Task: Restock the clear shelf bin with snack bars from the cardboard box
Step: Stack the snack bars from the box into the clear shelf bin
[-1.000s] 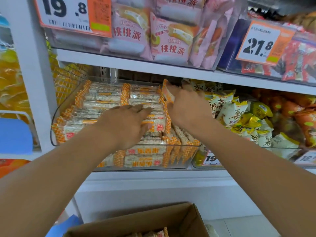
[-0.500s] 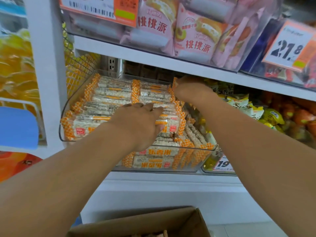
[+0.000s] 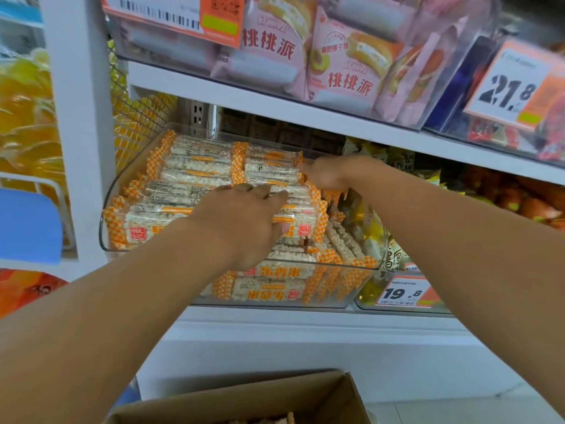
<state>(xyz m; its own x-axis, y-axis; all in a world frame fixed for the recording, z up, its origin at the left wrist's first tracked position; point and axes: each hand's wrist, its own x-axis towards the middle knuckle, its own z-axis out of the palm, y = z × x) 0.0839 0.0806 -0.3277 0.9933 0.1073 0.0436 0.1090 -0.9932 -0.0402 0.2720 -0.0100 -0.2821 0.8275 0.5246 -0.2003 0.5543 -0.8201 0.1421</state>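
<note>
The clear shelf bin (image 3: 105,231) sits on the middle shelf, packed with orange-and-white wrapped snack bars (image 3: 198,166) in rows. My left hand (image 3: 241,221) lies palm down on the front pile, fingers fairly straight, pressing the bars. At the bin's rear right, my right hand (image 3: 333,172) is blurred, its fingers curled down on the end of a snack bar. More bars stand on edge against the bin's right wall. The cardboard box (image 3: 244,399) is open at the bottom edge, with a few bars just showing inside.
A shelf of pink pie packs (image 3: 345,65) hangs low over the bin. Yellow-green packets (image 3: 394,160) fill the neighbouring bin, which has a 19.8 price tag (image 3: 403,292). A white upright post (image 3: 79,117) and wire mesh border the left side.
My right hand has carried its bar from upright at mid-bin back to the rear right and lower. My left hand stays pressed on the pile. The view has shifted closer.
</note>
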